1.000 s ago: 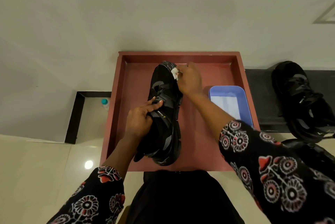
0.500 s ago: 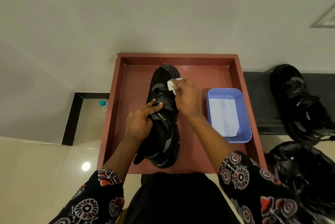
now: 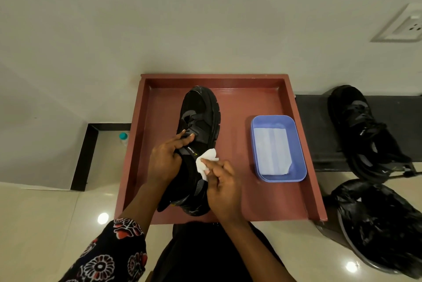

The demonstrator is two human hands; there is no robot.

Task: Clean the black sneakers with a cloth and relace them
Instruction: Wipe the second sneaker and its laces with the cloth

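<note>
Black sneaker (image 3: 201,135) lay in the reddish-brown tray (image 3: 301,144), toe toward the wall, heel toward the person. Left hand (image 3: 165,163) gripped the shoe at the collar and tongue area, fingers curled over the upper beside the lace straps. Right hand (image 3: 222,185) pinched a small white cloth (image 3: 205,163) between thumb and fingertips and pressed it against the sneaker's right side, just below the printed logo. Blue plastic tub (image 3: 257,135) sat in the tray right of the shoe, apart from it, with a folded white cloth inside. Second black sneaker (image 3: 363,126) rested on a dark ledge outside the tray, to the right. Black plastic bag (image 3: 383,220) lay below it.
</note>
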